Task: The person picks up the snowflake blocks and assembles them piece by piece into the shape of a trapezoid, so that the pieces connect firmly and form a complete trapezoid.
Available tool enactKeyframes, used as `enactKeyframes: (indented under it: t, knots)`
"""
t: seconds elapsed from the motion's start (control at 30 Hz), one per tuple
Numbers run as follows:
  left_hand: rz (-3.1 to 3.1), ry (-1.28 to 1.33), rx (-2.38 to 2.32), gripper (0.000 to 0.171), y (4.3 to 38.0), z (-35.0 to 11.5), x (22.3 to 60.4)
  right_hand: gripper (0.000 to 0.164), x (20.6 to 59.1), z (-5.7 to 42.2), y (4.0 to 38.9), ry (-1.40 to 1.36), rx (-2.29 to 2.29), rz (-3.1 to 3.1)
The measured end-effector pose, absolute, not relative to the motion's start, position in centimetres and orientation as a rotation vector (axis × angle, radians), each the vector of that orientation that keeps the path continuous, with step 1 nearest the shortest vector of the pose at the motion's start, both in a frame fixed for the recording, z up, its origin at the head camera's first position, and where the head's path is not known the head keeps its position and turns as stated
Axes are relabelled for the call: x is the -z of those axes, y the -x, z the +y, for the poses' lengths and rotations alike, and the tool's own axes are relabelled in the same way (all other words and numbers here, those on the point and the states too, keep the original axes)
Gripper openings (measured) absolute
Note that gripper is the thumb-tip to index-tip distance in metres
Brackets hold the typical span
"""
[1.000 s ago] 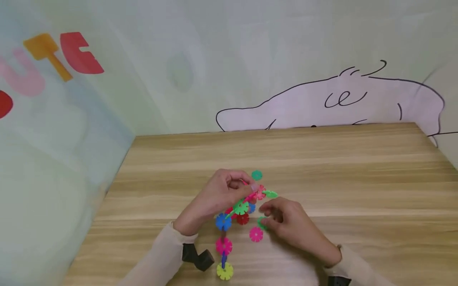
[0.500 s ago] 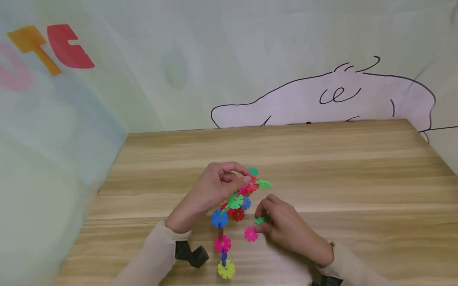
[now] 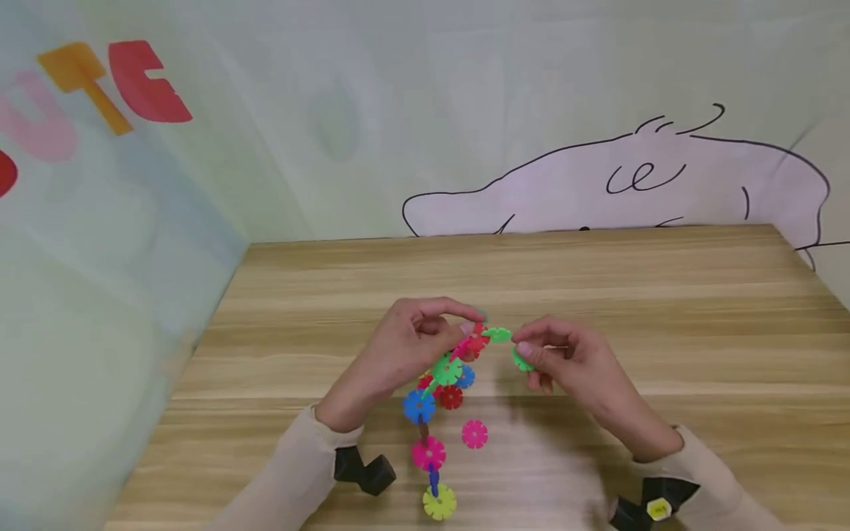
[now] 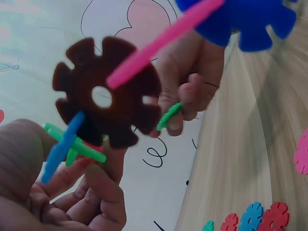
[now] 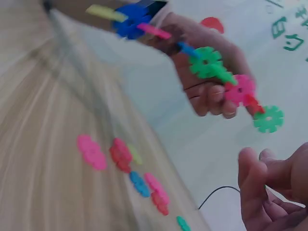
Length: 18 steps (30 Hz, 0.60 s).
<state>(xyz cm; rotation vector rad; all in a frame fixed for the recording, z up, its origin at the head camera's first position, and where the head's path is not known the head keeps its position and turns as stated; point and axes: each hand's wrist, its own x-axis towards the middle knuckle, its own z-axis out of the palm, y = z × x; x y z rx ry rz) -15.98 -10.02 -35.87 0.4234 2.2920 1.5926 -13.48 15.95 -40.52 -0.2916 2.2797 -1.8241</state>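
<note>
My left hand (image 3: 415, 350) pinches a chain of slotted plastic snowflake discs near its upper end, around a red disc (image 3: 477, 341). From there the chain hangs towards me, through a blue disc (image 3: 419, 406) to a yellow disc (image 3: 439, 502) at its lower end. A bright green disc (image 3: 499, 335) juts from the upper end. Close to the right of it, my right hand (image 3: 578, 361) pinches a loose green disc (image 3: 523, 360) between thumb and fingers, apart from the chain. The left wrist view shows a brown disc (image 4: 77, 86) of the chain up close.
On the wooden table (image 3: 631, 295) under the chain lie several loose discs, including a pink one (image 3: 474, 434), a dark red one (image 3: 451, 397) and a blue one (image 3: 465, 377). Printed wall sheets (image 3: 332, 169) stand behind and to the left of the table.
My right hand has taken the green disc from beside the pink one on the table and lifted it up beside the chain's end. The left hand still holds the chain.
</note>
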Motion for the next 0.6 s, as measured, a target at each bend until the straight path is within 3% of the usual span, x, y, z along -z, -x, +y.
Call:
enactKeyframes:
  t: [0.17, 0.6]
  knots:
    - [2.277, -0.463, -1.608, 0.022, 16.0, -9.8, 35.7, 0.031, 38.6, 16.6, 13.5, 0.303, 1.882, 2.240]
    - [2.281, -0.542, -1.599, 0.022, 15.7, -9.6, 35.9, 0.026, 37.4, 17.1, 12.7, 0.361, 1.895, 2.281]
